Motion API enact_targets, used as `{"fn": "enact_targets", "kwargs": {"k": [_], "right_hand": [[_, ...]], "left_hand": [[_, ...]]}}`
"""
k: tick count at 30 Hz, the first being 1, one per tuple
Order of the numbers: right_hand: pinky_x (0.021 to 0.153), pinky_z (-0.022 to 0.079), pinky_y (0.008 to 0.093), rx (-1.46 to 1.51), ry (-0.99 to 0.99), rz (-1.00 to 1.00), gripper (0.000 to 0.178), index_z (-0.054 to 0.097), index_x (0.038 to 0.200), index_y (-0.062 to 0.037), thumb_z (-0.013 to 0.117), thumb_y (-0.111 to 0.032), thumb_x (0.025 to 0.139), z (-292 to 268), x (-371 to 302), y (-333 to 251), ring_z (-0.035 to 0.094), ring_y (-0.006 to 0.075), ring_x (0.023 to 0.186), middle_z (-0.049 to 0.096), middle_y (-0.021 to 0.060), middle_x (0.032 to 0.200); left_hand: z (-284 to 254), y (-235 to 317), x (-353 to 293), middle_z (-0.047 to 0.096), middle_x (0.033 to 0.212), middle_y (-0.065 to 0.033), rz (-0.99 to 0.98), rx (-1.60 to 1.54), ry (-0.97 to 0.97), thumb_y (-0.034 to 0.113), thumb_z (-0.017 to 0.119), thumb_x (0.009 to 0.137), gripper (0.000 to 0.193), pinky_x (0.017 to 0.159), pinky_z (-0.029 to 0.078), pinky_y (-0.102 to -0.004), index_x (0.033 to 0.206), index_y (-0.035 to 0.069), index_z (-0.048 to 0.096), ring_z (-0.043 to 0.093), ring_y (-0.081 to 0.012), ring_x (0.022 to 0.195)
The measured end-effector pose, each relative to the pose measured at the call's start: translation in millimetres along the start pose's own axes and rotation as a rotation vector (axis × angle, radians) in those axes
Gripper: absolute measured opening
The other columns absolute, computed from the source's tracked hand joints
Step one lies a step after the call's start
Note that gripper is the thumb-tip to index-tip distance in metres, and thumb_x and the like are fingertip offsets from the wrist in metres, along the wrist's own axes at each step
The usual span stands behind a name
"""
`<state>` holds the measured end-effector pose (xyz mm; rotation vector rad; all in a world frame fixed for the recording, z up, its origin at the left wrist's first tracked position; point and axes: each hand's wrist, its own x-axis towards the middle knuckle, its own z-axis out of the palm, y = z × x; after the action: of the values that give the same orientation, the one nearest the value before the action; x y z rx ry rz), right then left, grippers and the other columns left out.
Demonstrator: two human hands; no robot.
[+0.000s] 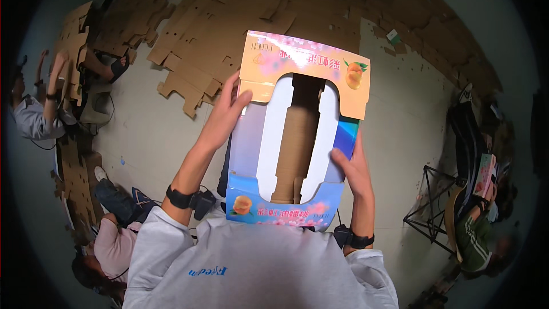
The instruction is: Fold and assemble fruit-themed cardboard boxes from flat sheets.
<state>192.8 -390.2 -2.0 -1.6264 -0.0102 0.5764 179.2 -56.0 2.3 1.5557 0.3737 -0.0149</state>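
Note:
Between my two hands is a colourful cardboard fruit box [246, 137], printed with peaches and pink blossoms. Its top has a long opening between white inner flaps [273, 143], and the brown inside [297, 137] shows through with nothing visible in it. My left hand [226, 111] grips the box's left side, thumb on the top edge near the far corner. Lower on the right side, my right hand [354, 169] holds the box with its thumb on the edge by the right flap. The fingers under both sides are partly hidden.
Flattened brown cardboard sheets [200, 28] cover the floor ahead. A person [40, 114] at the left handles cardboard; another person [114, 246] sits at the lower left. At the right, a person in a green sleeve [477, 240] is near a similar pink box [486, 174] and a black metal frame [426, 212].

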Motion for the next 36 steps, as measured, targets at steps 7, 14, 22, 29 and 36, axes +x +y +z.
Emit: {"fn": "enact_targets", "kwargs": {"k": [7,14,22,29,36], "right_hand": [[0.115,0.042,0.0401,0.094,0.009,0.064,0.097,0.031,0.162,-0.0041,0.085,-0.028,0.085,6.2,-26.4,15.0,0.053,0.0263,0.136,0.051,0.0144,0.148],[0.107,0.047,0.0399,0.048,0.099,-0.190,0.090,0.045,0.148,0.0023,0.089,-0.024,0.073,-2.6,-33.3,-24.3,0.059,0.0250,0.123,0.060,0.0124,0.135],[0.100,0.051,0.0384,-0.201,0.123,-0.224,0.070,0.067,0.124,-0.0015,0.080,0.002,0.056,-28.1,-8.6,-94.6,0.065,0.0234,0.109,0.069,0.0068,0.114],[0.066,0.048,0.0302,-0.413,0.188,-0.414,0.033,0.066,0.096,-0.0028,0.068,0.008,0.066,-8.3,-3.0,-66.9,0.060,0.0129,0.075,0.064,0.0011,0.086],[0.093,0.053,0.0358,-0.061,0.015,-0.252,0.070,0.062,0.124,0.0015,0.086,-0.008,0.060,-21.4,25.1,-53.3,0.065,0.0203,0.103,0.067,0.0071,0.111]], "left_hand": [[-1.0,-9.5,-47.2,0.040,0.163,-0.0185,0.010,-0.093,-0.061,0.027,0.071,0.099,0.085,0.125,0.030,-0.0412,0.166,0.004,0.024,0.041,-0.0291,0.149],[-11.7,36.0,-80.9,0.040,0.162,-0.0155,0.287,-0.194,0.022,0.023,0.076,0.088,0.095,0.125,0.027,-0.0392,0.166,0.002,0.025,0.040,-0.0276,0.151],[-26.0,80.7,-85.1,0.056,0.141,-0.0106,0.438,-0.261,0.162,0.015,0.076,0.083,0.074,0.114,0.039,-0.0397,0.148,0.002,0.045,0.052,-0.0239,0.134],[-40.1,53.2,-103.0,0.056,0.143,-0.0120,0.528,-0.417,-0.010,0.009,0.066,0.087,0.073,0.119,0.035,-0.0417,0.156,0.005,0.042,0.052,-0.0257,0.135],[-20.2,43.4,-65.6,0.055,0.117,-0.0057,0.432,-0.357,0.055,0.010,0.065,0.086,0.073,0.080,0.041,-0.0289,0.154,0.005,0.039,0.050,-0.0150,0.092]]}}
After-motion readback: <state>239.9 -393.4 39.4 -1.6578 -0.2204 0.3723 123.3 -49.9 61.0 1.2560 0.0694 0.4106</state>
